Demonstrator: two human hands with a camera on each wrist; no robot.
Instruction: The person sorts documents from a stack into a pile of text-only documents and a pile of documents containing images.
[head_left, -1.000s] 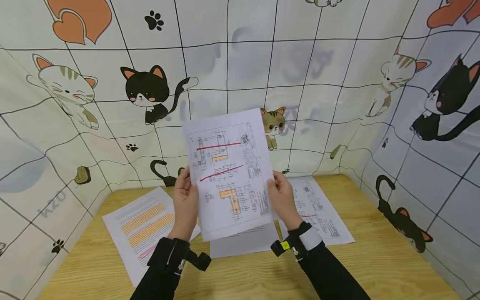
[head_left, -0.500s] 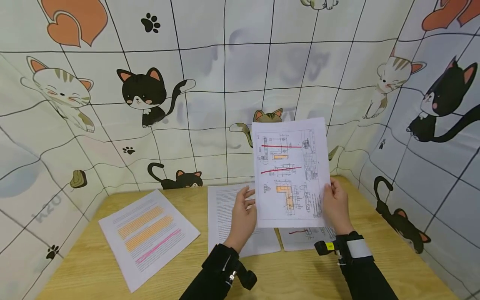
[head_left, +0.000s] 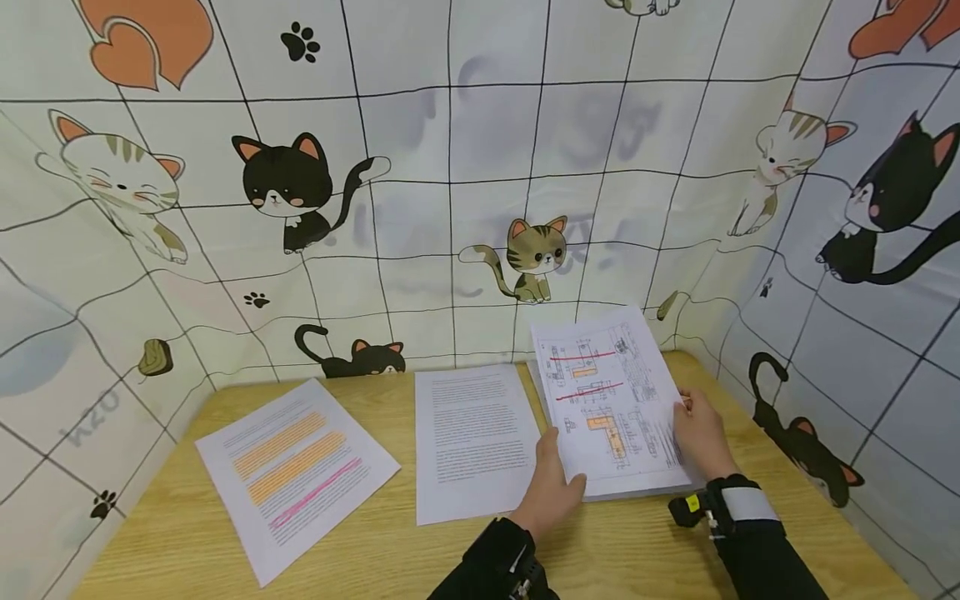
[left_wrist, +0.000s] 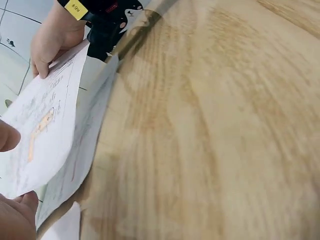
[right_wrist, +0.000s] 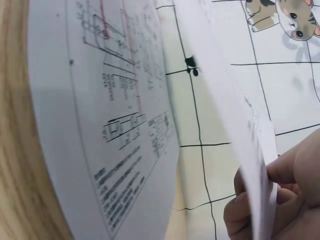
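A printed drawing sheet with two red lines and an orange L shape is held close over another drawing sheet, which it mostly hides in the head view. My right hand pinches its right edge, thumb on the front and fingers curled behind, as the right wrist view shows. At the lower left corner is my left hand, with fingers straight along the left edge and thumb spread apart. In the left wrist view that thumb overlaps the sheet's face, while fingers show at its lower edge.
A plain text page lies in the middle of the wooden table, just left of the drawings. Farther left is a tilted page with orange and pink highlighting. A cat-print cloth rises behind the table.
The drawing sheet has moved right and down, from upright over the middle page to low over the other drawing sheet. Both hands have moved with it, uncovering the text page.
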